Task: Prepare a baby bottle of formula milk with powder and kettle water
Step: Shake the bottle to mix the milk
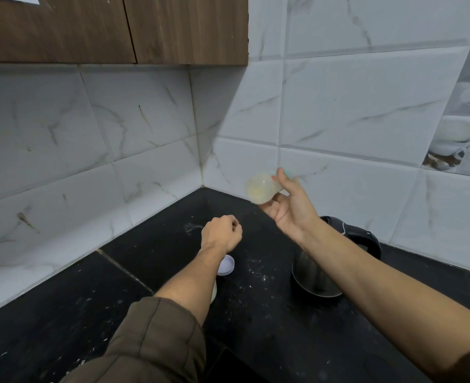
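Note:
My right hand point(290, 208) is raised above the black counter and grips a baby bottle point(261, 187) with pale yellowish milk inside; the bottle is blurred and tilted, its base pointing left. A trace of teal shows past my thumb. My left hand point(222, 233) hovers lower, curled into a loose fist with nothing visible in it. Under my left forearm a white round lid point(226, 265) lies on the counter, and a pale container point(214, 294) peeks out beside the arm. The steel kettle point(314, 275) with a black handle stands beneath my right forearm.
The black counter point(256, 313) is dusted with white powder specks. Marble-look tiled walls meet in a corner behind my hands. Wooden cabinets point(112, 29) hang at the upper left.

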